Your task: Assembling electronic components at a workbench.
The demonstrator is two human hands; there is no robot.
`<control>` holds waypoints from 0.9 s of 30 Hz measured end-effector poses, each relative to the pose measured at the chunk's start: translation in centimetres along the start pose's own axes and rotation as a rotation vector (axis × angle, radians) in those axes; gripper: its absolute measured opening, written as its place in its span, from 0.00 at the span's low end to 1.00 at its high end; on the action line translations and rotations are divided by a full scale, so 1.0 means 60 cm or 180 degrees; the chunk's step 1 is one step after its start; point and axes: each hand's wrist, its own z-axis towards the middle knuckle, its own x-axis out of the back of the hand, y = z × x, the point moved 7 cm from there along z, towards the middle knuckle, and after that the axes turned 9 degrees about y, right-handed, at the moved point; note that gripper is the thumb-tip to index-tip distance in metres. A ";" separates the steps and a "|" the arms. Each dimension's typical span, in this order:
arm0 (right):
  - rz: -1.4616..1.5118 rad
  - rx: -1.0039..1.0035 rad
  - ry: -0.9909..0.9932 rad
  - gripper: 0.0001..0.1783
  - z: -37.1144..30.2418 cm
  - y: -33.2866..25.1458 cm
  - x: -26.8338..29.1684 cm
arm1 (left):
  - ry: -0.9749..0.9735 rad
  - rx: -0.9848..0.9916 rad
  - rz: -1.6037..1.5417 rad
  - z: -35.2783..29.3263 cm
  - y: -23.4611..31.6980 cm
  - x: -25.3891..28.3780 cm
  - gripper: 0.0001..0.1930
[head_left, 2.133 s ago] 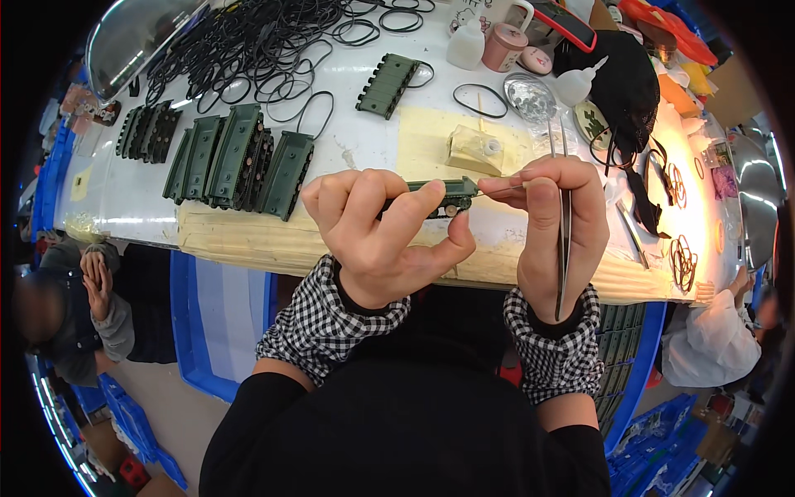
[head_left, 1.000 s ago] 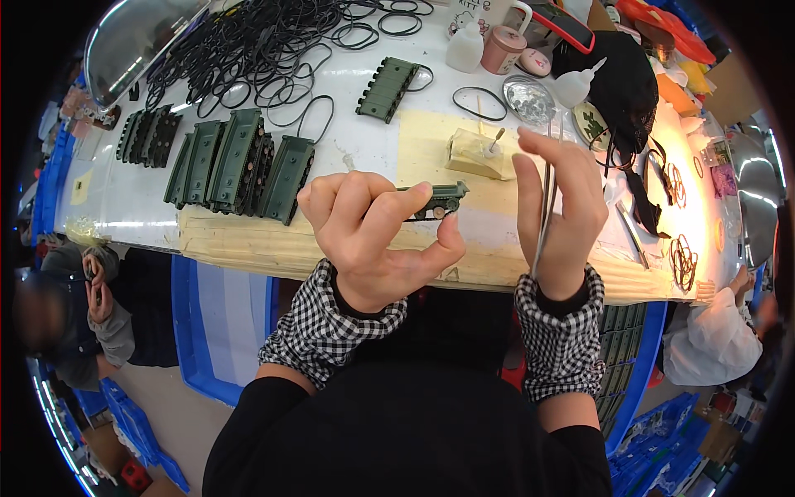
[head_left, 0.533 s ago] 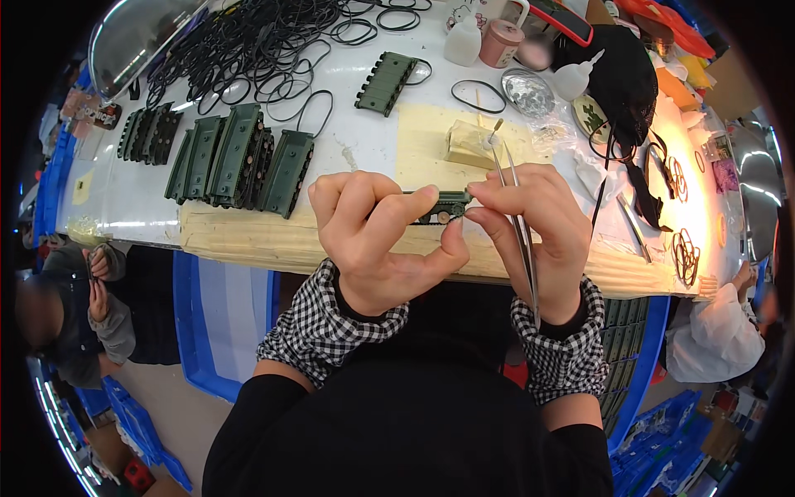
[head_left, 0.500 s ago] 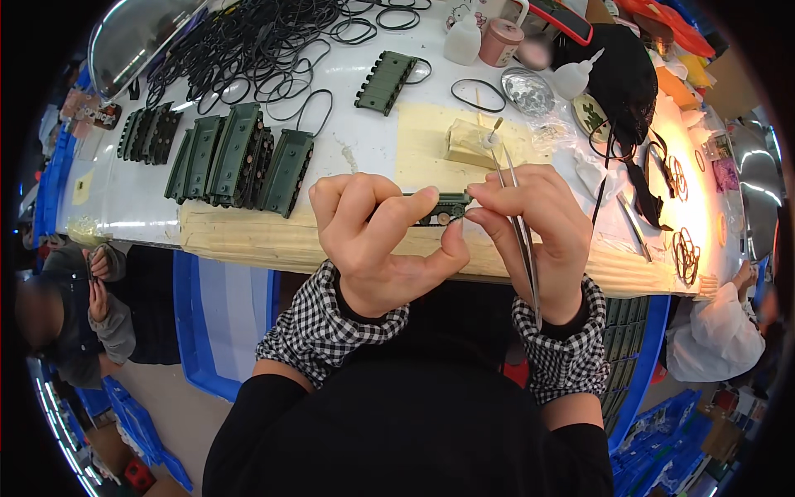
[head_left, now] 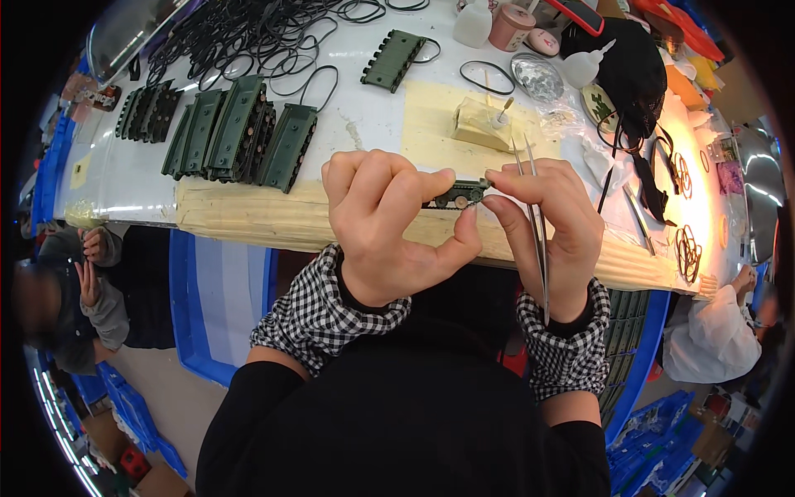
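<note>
Between the fingers of my left hand [head_left: 389,224] is a small dark green toy tank chassis [head_left: 464,192] with round wheels along its side. The hand's thumb and forefinger grip it, and its left part is hidden behind the fingers. My right hand [head_left: 559,224] carries metal tweezers [head_left: 540,240] in the palm, points up and away from the chassis. Its thumb and forefinger meet the chassis's right end, where a thin black strip seems to run; its exact hold is too small to tell.
Several green chassis [head_left: 236,132] stand in a row at the left, one more [head_left: 393,60] farther back. Black rubber bands [head_left: 257,33] lie heaped behind. A wrapped block [head_left: 480,124], white squeeze bottle [head_left: 584,66] and metal dish [head_left: 536,76] sit beyond my hands. People work at both sides.
The whole view has shifted slightly, with the table's things higher in the picture. Both hands stand a little farther right, still at the chassis, with the tweezers still in my right hand.
</note>
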 end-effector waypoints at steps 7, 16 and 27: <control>0.0013 0.0055 0.0007 0.15 -0.001 -0.009 0.001 | 0.0101 -0.0047 0.0083 -0.003 0.003 0.005 0.15; 0.0141 -0.0185 -0.0075 0.14 -0.010 -0.003 0.000 | 0.0114 -0.0080 0.0173 -0.010 0.015 0.009 0.15; 0.0550 -0.0580 -0.0200 0.16 -0.005 0.012 0.012 | -0.0242 0.0124 0.0052 -0.016 -0.008 0.004 0.17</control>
